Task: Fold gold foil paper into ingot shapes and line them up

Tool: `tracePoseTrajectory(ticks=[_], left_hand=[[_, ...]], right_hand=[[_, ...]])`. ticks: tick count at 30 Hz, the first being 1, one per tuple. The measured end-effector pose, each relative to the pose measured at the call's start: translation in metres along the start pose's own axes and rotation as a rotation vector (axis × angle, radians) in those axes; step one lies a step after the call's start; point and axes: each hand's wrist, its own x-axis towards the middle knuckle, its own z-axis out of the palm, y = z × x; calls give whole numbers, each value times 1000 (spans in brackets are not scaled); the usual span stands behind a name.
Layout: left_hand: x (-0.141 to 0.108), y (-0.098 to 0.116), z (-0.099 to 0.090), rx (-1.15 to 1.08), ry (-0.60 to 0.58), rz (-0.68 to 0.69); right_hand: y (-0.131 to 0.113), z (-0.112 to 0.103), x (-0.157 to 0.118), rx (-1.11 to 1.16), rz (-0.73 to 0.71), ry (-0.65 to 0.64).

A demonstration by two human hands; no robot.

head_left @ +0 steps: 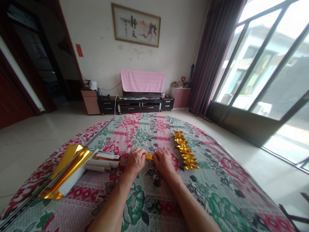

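A small strip of gold paper [149,157] spans the gap between my two hands, low over the patterned tablecloth [142,199]. Its left end is pinched in the fingers of my left hand [135,160], its right end in those of my right hand [164,163]. Much of the strip is hidden by my fingers. To the right, several folded gold pieces [184,149] stand in a row. On the left lies a stack of gold sheets [70,170], with white paper rolls [101,164] between it and my left hand.
The round table's far edge faces a low black TV cabinet [138,105] with a pink cloth [143,80] above it. A dark chair part [293,217] shows at the lower right, beside the table. Glass doors are on the right.
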Motion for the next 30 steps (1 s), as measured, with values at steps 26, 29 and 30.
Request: tracePoseTrajectory(ticks=[26, 29, 30], left_hand=[[1, 1, 0, 61, -25, -1], [2, 0, 1, 76, -23, -4], [2, 0, 1, 80, -19, -8]], right_hand=[[0, 3, 0, -38, 20, 24], [0, 2, 0, -41, 26, 17], [0, 2, 0, -39, 29, 18]])
